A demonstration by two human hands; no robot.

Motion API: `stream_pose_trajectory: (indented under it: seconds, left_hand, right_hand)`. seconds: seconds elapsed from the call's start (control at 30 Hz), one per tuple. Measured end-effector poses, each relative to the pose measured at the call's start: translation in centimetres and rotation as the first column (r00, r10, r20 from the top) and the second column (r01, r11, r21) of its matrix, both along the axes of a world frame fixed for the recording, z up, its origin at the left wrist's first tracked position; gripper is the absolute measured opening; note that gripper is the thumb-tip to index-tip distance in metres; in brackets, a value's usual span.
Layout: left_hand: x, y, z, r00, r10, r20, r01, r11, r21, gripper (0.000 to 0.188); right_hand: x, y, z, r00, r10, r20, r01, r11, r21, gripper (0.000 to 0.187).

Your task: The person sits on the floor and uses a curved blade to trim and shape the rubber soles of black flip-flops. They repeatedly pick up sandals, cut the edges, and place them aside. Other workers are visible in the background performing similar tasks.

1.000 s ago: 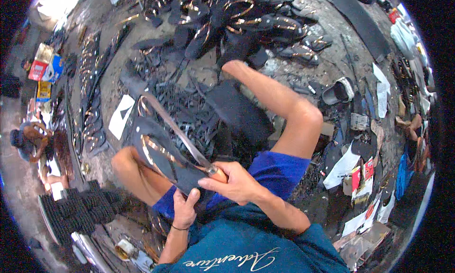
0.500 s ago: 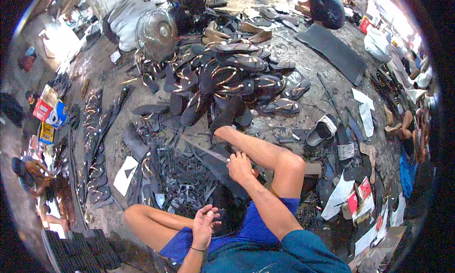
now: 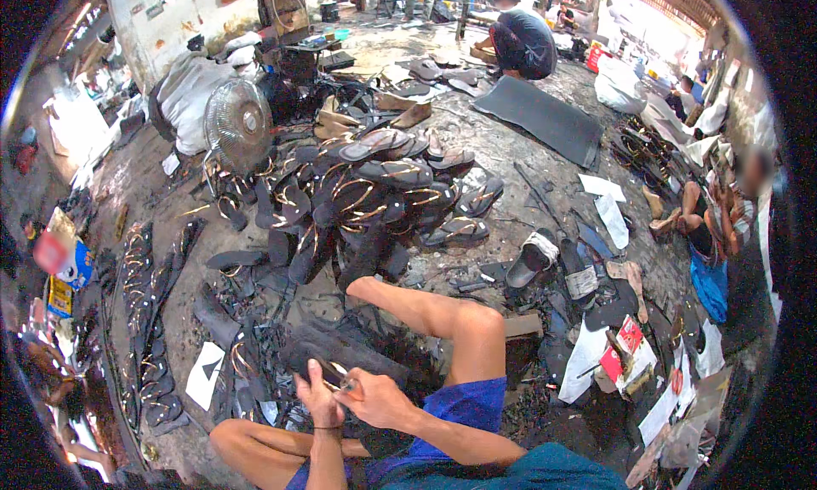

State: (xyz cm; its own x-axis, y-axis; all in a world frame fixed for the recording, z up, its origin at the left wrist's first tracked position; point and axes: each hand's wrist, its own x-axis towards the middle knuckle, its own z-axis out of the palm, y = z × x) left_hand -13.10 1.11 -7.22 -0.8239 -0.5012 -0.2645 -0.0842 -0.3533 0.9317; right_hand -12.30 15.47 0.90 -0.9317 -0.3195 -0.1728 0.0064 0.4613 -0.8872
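Observation:
My right hand (image 3: 378, 400) is closed around the handle of what looks like a knife (image 3: 339, 373); only a short, pale part of it shows beside the fingers. Close against it, my left hand (image 3: 320, 400) has its thumb stretched up and its palm turned toward the right hand. Whether the left fingers touch the blade is hard to make out. In front of both hands lies a dark sheet or sole piece (image 3: 349, 354), by my bent legs. Farther out is a large heap of black sandals (image 3: 366, 192) with gold-coloured trim.
A fan (image 3: 238, 126) stands left of the heap. A row of dark straps (image 3: 140, 320) lies to the left, near a white paper piece (image 3: 205, 376). Rightward are a lone slide sandal (image 3: 533, 260) and scraps. Another person (image 3: 523, 39) crouches beyond a black mat (image 3: 540, 120).
My right hand has come back from beside the knee with the knife, next to my left hand. The left hand has risen and moved left. The view has tilted up and shifted right.

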Motion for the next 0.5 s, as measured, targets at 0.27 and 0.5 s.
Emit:
stream_pose_trajectory:
  seconds: [0.27, 0.5]
  left_hand:
    - [4.8, -2.3, 6.6, 0.982, -0.191, -0.007, 0.190, 0.978, -0.086, 0.032]
    - [8.8, -0.1, 3.1, 0.912, -0.213, 0.351, 0.340, 0.872, -0.353, 0.034]
  right_hand:
    - [-2.2, 4.8, 1.0, 0.943, 0.112, 0.312, -0.010, 0.950, -0.311, 0.040]
    - [5.7, 3.8, -0.7, 0.926, 0.092, -0.366, -0.013, 0.977, 0.212, 0.028]
